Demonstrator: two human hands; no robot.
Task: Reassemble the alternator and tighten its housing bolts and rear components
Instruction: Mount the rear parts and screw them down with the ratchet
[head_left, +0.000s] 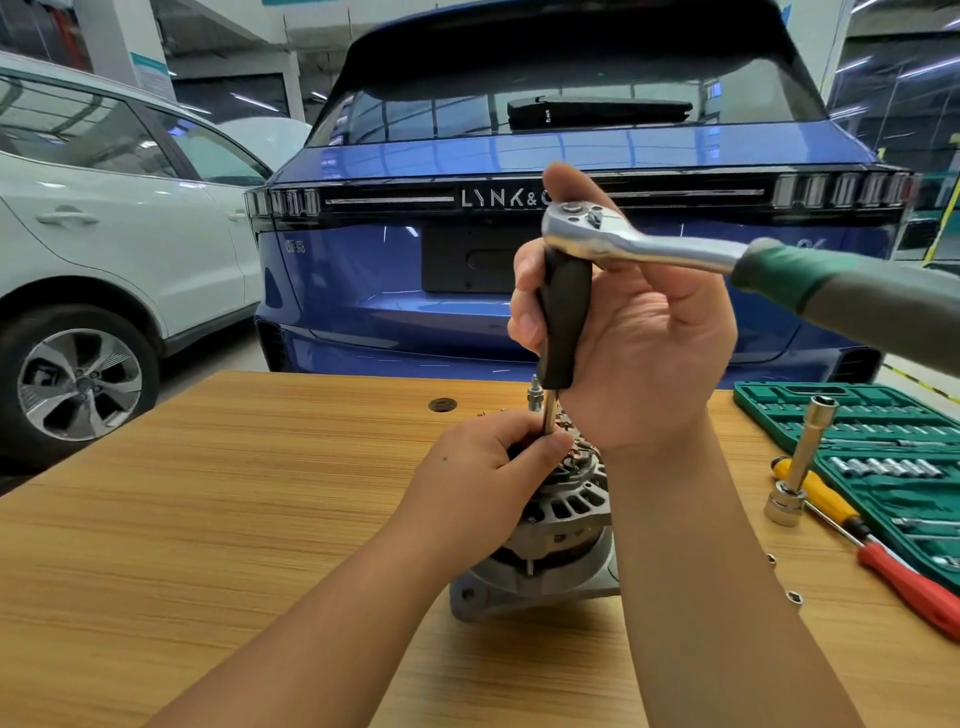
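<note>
On the light wooden table (208, 519) the grey cast-metal alternator (558, 525) stands rear end up. The right hand (623, 332) grips the black extension handle (563, 317) under a chrome ratchet wrench with green grip (639, 244). The left hand (483, 467) pinches the thin steel shaft (549, 415) just above the alternator's rear. A green socket case (883, 457) lies right.

1. You worked on a tan, wood-grained table (208, 519).
2. Your ratchet (623, 241) was chrome with a green-and-grey handle.
3. Your socket tray (883, 441) was green.
4. The cars were blue (415, 291) and white (130, 234).
5. The screwdrivers were yellow (826, 496) and red (914, 590).
</note>
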